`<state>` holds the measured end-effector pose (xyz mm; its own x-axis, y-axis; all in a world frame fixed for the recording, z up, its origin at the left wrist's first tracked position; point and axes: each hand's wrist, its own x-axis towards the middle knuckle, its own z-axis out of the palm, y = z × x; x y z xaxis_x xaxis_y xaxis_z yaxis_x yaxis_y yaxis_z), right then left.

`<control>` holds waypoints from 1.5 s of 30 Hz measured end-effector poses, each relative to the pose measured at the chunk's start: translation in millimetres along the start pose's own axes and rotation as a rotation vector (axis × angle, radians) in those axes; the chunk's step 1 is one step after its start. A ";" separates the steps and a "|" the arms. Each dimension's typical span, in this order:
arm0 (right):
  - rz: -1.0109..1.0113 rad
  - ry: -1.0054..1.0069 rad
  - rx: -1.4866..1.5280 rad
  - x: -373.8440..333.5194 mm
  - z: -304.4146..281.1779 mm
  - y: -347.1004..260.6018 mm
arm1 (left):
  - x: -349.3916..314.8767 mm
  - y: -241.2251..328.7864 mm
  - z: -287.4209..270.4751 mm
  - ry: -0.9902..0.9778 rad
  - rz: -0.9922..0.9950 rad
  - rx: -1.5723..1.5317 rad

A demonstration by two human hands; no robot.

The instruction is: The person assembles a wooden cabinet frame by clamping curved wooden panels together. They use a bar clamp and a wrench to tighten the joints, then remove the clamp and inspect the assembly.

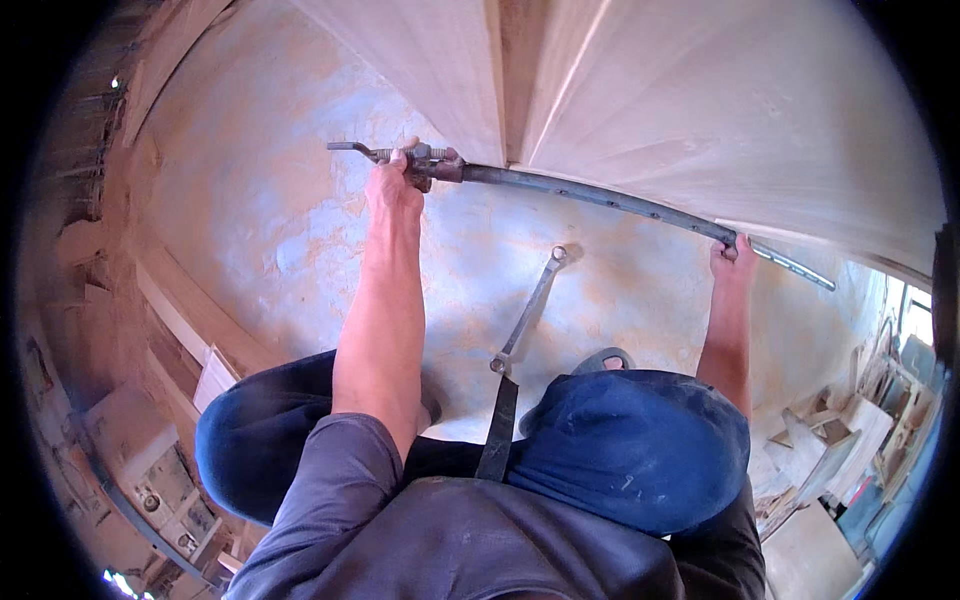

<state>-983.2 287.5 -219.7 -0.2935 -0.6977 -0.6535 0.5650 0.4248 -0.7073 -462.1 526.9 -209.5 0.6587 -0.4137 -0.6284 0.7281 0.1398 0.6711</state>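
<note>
A long steel bar clamp (pixel 600 197) spans the view in front of me, along the lower edge of a pale wooden panel (pixel 720 110). My left hand (pixel 397 185) is wrapped round its screw head, where a bent crank handle (pixel 350 147) sticks out to the left. Further along the bar, near its perforated right end, my right hand (pixel 733 258) is closed round it. On the floor between my knees and the clamp lies a double-ended ring spanner (pixel 530 308). Whether the clamp's jaws press on the wood cannot be made out.
Planks (pixel 200 305) lie on the floor to my left. Wood offcuts (pixel 835 445) are heaped at the right. A dark strap (pixel 497 430) hangs between my knees, and a sandalled foot (pixel 605 360) shows beyond my right knee. The floor (pixel 270 180) is stained and dusty.
</note>
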 end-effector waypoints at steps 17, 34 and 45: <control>-0.038 0.027 -0.054 -0.5 2.4 -5.5 | 2.1 6.2 12.9 0.171 -0.013 0.059; -0.039 -0.116 -0.050 -18.6 -4.3 -7.6 | -8.3 43.4 29.1 0.231 -0.328 -0.319; -0.080 0.048 -0.066 -34.7 19.8 -1.7 | 38.9 64.1 18.7 0.338 -0.554 -0.280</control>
<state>-958.7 299.6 -190.5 -0.3732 -0.7033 -0.6050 0.4870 0.4065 -0.7730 -393.4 503.0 -183.5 0.1669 -0.1951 -0.9665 0.9649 0.2341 0.1193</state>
